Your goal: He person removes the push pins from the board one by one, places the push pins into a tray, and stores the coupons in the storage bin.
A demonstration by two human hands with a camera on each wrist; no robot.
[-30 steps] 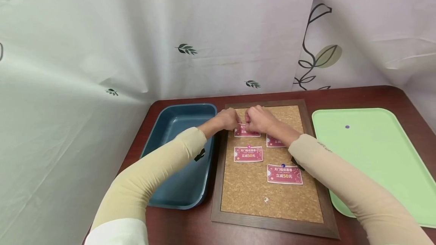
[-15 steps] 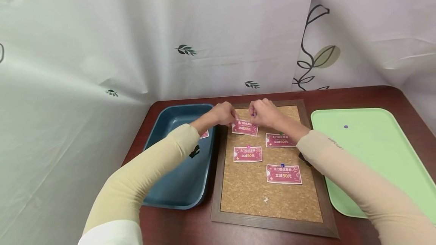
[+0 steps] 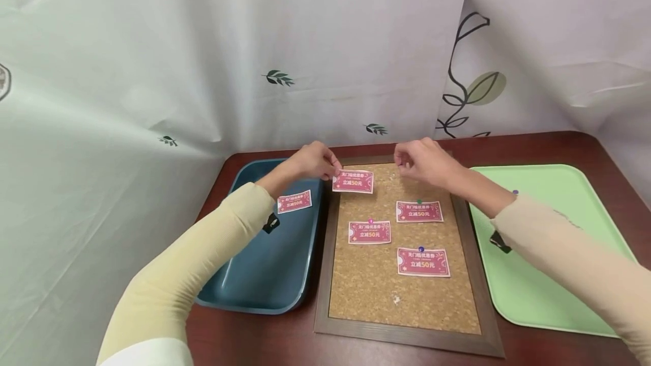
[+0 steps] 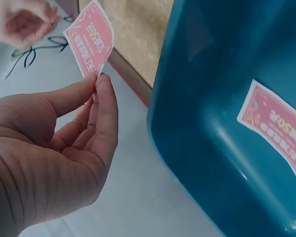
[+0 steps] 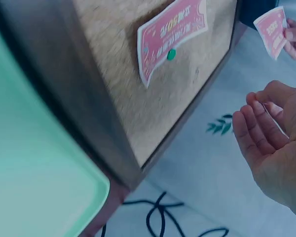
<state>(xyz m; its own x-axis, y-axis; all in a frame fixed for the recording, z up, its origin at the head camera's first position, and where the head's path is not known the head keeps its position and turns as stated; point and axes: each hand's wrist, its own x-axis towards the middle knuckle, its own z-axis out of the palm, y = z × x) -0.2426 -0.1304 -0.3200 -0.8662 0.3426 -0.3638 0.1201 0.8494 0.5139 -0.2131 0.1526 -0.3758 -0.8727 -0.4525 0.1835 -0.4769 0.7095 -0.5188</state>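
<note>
My left hand (image 3: pixel 314 161) pinches a pink coupon (image 3: pixel 353 182) by one edge between thumb and forefinger, above the upper left of the framed corkboard (image 3: pixel 373 281). Over the board's upper right, my right hand (image 3: pixel 426 160) has thumb and fingertips together. A small bluish push pin (image 4: pixel 54 23) shows at those fingertips in the left wrist view, mostly hidden. Several coupons are pinned to the cork: one with a green pin (image 5: pixel 171 54), one with a pink pin (image 3: pixel 370 221), one with a blue pin (image 3: pixel 421 249).
A blue basin (image 3: pixel 254 275) stands left of the board, with another pink coupon (image 3: pixel 294 201) lying in it. Right of the board is a light green tray (image 3: pixel 539 287), with a purple pin (image 3: pixel 516 192) on it. A patterned white curtain (image 3: pixel 325 100) hangs behind the table.
The coupon has come off the board's upper left and moved up and left in my left hand. My right hand has moved right and up, away from it with the pin.
</note>
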